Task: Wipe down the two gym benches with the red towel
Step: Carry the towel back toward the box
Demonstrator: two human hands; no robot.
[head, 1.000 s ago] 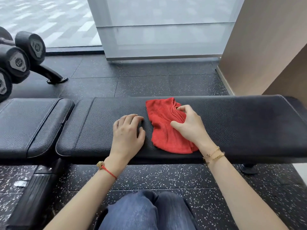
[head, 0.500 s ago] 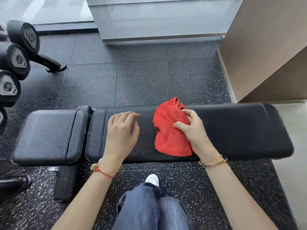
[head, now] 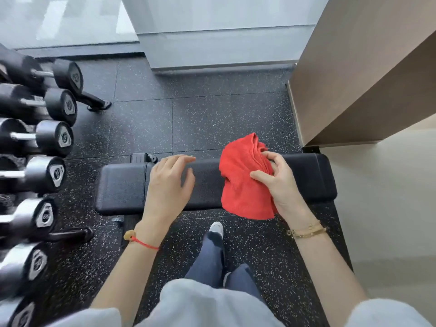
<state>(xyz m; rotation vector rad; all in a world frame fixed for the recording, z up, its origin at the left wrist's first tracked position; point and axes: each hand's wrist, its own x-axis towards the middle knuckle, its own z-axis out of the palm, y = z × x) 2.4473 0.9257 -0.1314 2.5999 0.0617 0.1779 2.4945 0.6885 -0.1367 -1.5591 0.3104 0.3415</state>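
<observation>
A black padded gym bench (head: pixel 309 178) lies crosswise below me on the speckled floor, its short seat pad (head: pixel 120 187) at the left. My right hand (head: pixel 280 182) grips a crumpled red towel (head: pixel 240 182), which hangs in front of the long pad's right half. My left hand (head: pixel 169 182) hovers over the pad near the gap between the two pads, fingers apart and holding nothing. Only this one bench is in view.
A rack of black dumbbells (head: pixel 54 138) runs down the left edge, close to the bench's seat end. A brown wall corner (head: pixel 354 95) stands at the right, a pale pillar (head: pixel 219 43) behind. My legs and a white shoe (head: pixel 215 228) are near the bench's front.
The view has risen well above the bench. My right hand has lifted the towel off the pad, and my left hand has come up off the pad too.
</observation>
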